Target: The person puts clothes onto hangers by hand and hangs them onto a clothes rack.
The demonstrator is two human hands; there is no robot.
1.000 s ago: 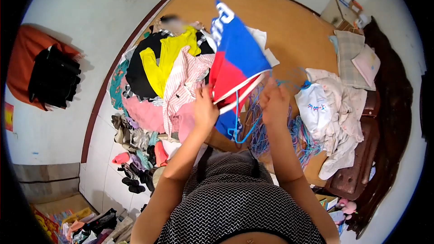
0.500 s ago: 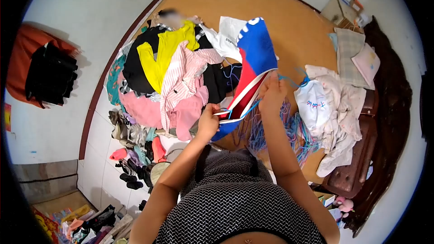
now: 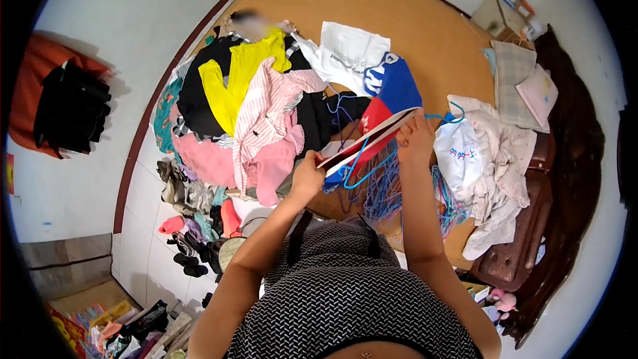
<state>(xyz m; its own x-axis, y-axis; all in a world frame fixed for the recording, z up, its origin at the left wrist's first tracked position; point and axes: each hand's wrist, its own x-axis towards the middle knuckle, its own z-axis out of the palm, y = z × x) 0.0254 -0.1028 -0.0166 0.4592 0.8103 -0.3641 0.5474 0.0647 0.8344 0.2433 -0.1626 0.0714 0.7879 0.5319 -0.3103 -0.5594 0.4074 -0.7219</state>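
A blue and red garment point(image 3: 393, 90) with white lettering and a white-edged opening is stretched between my hands above the bed. My left hand point(image 3: 310, 174) pinches the near-left end of the white edge. Higher up on the right, my right hand point(image 3: 417, 134) is closed on the other end of that edge. A blue clothes hanger point(image 3: 361, 159) runs along the opening, its hook sticking out beyond my right hand; how far it sits inside the fabric is hidden. Beneath the garment lies a heap of blue and pink hangers point(image 3: 380, 189).
A clothes pile with a yellow top point(image 3: 229, 93), a pink striped shirt point(image 3: 262, 103) and black pieces covers the bed's left side. A white printed cloth point(image 3: 349, 50) lies behind the garment. Pale clothes point(image 3: 502, 166) rest at right. Shoes point(image 3: 196, 246) stand on the floor at left.
The garment's opening has been pulled straighter and narrower, and my right hand has moved slightly right. More of the blue hanger shows in front, and the white cloth behind is less covered.
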